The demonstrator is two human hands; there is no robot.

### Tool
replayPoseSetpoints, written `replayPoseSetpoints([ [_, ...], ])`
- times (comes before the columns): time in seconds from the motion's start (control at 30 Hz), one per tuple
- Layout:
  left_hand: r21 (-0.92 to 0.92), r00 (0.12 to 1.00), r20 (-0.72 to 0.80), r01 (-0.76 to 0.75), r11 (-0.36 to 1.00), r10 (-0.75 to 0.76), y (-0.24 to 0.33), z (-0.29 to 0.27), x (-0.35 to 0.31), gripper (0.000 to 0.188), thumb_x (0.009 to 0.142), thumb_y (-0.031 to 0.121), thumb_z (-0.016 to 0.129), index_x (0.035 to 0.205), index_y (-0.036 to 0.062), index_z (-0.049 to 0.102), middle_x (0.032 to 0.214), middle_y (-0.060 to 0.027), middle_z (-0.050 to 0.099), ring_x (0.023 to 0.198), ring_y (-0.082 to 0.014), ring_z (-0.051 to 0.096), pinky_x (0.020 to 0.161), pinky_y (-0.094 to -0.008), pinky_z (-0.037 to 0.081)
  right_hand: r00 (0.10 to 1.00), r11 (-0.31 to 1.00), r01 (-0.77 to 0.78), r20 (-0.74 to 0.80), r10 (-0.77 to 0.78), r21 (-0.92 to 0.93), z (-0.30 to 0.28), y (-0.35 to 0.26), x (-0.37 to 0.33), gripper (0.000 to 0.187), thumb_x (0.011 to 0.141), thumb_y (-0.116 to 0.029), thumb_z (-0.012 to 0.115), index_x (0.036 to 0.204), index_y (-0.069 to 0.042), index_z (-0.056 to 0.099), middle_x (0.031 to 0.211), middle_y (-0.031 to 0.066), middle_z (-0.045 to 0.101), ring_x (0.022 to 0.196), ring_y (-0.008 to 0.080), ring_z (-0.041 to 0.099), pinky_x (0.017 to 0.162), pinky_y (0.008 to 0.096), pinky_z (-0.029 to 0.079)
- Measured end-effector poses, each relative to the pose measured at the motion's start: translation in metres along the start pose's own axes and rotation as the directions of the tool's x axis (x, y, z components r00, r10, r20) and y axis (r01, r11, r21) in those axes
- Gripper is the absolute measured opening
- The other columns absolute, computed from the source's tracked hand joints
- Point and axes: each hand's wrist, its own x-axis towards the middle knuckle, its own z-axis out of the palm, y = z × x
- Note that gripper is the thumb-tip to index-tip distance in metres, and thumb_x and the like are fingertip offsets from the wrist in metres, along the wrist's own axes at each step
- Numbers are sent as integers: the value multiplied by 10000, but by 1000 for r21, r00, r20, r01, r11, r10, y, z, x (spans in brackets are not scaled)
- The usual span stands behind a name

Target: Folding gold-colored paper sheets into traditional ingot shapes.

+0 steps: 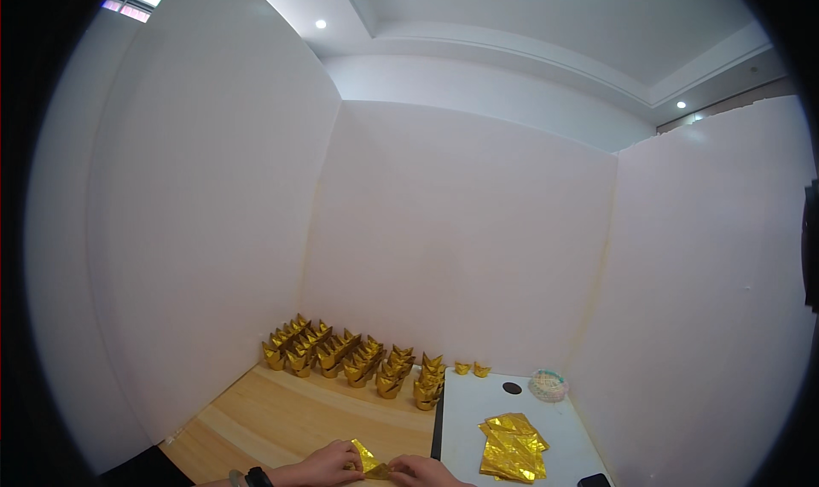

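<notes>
A gold foil paper sheet, folded to a pointed shape, lies at the table's near edge between my hands. My left hand has its fingers closed on the sheet's left side. From the right, my right hand pinches the sheet's lower right corner. Both hands are partly cut off by the lower edge of the view. To the right, on a white board, rests a stack of gold foil sheets. Rows of folded gold paper ingots stand along the back of the wooden table.
The wooden table meets the white board at a dark edge. Two small gold ingots, a dark round disc and a pale round woven basket sit at the board's back. A black object lies near right. White partitions surround the table.
</notes>
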Motion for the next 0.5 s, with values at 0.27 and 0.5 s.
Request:
replayPoseSetpoints([
  [0.27,4,998,34,52,999,-52,-9,3,-1,206,806,325,674,839,122,661,994,-81,563,1021,-282,461,896,-354,371,998,997,-44,39,42,57,-1,-3,-1,272,866,-225,609,1088,-80,552,801,91,651,719,231,642,627,327,491],
  [0.5,45,993,74,92,995,-96,-2,1,-1,221,800,370,668,834,152,673,999,-68,569,1027,-284,448,895,-378,362,999,991,-14,36,10,130,3,0,-3,343,872,-234,600,1158,-76,496,763,98,644,672,215,633,593,322,484],
])
